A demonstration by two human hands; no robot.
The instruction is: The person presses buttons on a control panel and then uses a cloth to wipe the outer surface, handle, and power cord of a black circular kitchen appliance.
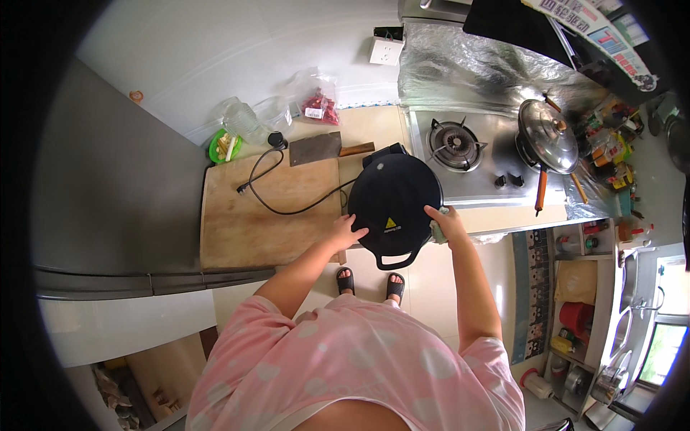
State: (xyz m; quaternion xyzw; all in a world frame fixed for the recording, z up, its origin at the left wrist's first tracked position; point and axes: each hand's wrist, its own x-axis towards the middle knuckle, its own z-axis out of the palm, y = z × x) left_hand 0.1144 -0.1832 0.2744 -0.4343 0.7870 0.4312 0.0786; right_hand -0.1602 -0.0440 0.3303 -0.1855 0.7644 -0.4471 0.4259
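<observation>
A round black electric griddle [396,199] with its lid down lies between my hands at the counter's front edge, its loop handle toward me. My left hand [345,234] grips its left rim, thumb on top. On the right rim is my right hand [446,222], thumb over the lid, with a greenish cloth [439,229] between the palm and the side. The black power cord [291,213] curls left across a wooden cutting board [269,237]. Its plug end rests near the blade of a cleaver [315,148] behind the board. The undersides of my fingers are hidden.
A gas burner [456,142] and a lidded steel wok [549,137] are on the stove to the right. A green bowl [222,145], a plastic jar [242,116] and a bag of dried red chillies [320,106] stand along the wall. A grey refrigerator [118,178] borders the left.
</observation>
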